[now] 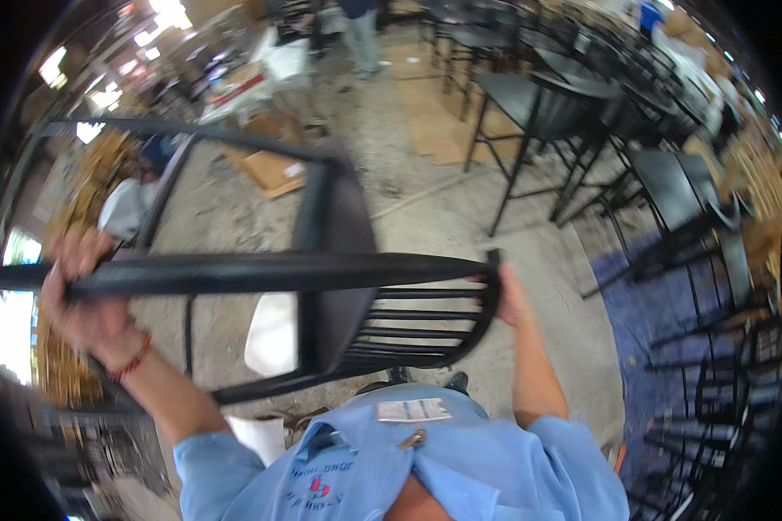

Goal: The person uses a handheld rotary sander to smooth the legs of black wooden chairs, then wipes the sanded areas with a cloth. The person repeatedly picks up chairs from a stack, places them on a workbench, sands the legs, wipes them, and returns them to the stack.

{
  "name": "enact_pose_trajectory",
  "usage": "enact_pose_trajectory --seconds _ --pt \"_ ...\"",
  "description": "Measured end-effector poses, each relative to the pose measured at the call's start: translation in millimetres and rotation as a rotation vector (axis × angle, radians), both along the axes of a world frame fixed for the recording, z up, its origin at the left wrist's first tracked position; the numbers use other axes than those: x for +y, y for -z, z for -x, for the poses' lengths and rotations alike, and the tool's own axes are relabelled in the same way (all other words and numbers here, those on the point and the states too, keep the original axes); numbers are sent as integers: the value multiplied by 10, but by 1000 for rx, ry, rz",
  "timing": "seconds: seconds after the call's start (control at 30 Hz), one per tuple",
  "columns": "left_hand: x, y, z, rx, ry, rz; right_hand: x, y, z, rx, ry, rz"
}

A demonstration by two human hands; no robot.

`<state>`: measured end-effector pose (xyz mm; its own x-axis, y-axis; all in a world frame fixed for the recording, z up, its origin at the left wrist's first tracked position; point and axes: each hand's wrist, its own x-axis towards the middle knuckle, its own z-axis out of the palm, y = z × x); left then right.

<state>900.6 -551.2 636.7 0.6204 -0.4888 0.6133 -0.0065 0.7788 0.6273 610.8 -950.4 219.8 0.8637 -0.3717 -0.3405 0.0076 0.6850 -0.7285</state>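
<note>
A black wooden chair point(261, 273) with a slatted back is held on its side before me, off the floor as far as I can see. My left hand point(91, 300), with a red beaded bracelet at the wrist, wraps round one long leg at the left. At the other end, my right hand point(511, 297) grips the top rail point(493, 304) of the backrest, its fingers partly hidden behind the wood. The seat point(343, 252) stands edge-on between my hands, with the legs and crossbars pointing left.
Several black chairs point(539, 100) stand at the right and far right, some over a blue floor covering point(621, 347). Flat cardboard point(430, 113) lies on the concrete floor ahead. A cardboard box point(274, 169) sits beyond the held chair. Another person point(362, 39) stands at the back.
</note>
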Motion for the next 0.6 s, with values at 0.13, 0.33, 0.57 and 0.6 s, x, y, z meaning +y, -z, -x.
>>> enact_pose_trajectory --seconds 0.13,0.33,0.57,0.6 --pt "-837 109 416 67 -84 38 -302 -308 1138 172 480 -16" --pt "-1670 873 541 378 247 112 -223 -690 2785 -107 648 134" --pt "-2596 2234 375 892 -47 -206 55 -1803 3444 163 786 519" --pt "-2575 2483 322 997 -129 -254 91 -2098 3183 210 796 502"
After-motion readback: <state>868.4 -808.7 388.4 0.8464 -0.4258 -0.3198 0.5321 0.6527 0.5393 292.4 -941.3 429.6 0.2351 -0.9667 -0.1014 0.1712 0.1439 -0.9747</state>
